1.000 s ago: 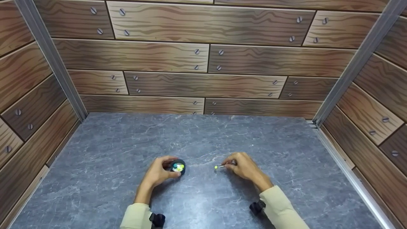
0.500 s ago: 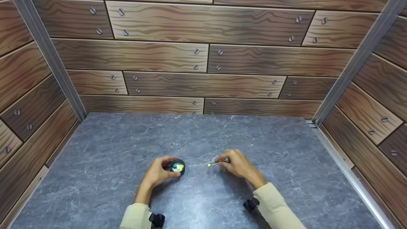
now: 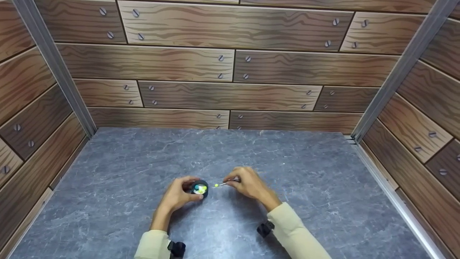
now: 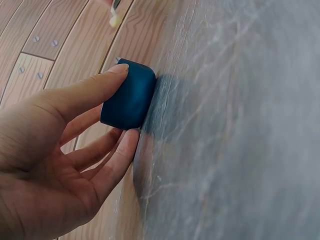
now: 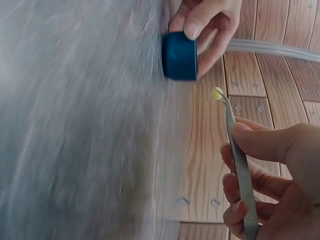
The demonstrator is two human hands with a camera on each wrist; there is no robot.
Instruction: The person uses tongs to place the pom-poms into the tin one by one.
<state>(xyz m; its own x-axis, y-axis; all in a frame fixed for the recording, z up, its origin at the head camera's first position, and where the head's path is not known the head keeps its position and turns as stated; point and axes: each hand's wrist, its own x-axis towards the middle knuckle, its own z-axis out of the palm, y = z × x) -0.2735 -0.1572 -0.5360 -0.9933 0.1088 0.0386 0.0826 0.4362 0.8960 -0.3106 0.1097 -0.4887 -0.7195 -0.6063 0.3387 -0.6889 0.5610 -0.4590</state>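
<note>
The right hand (image 3: 251,185) is pinching slim metal tweezers (image 5: 240,160) gripping a tiny, light, slippery-looking yellow-green bead (image 3: 216,185), at 3 o'clock of the small round dark-blue cup (image 3: 199,188) the left hand's (image 3: 176,197) fingers are pinching.

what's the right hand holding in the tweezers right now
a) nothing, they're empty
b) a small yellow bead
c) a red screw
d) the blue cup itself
b: the right hand grips the tweezers, whose tips pinch a small yellow bead in the air just short of the blue cup, which the left hand holds on the table.

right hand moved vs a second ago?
Yes. The right hand with tweezers and yellow bead moved left toward the blue cup, which stayed put.
</note>
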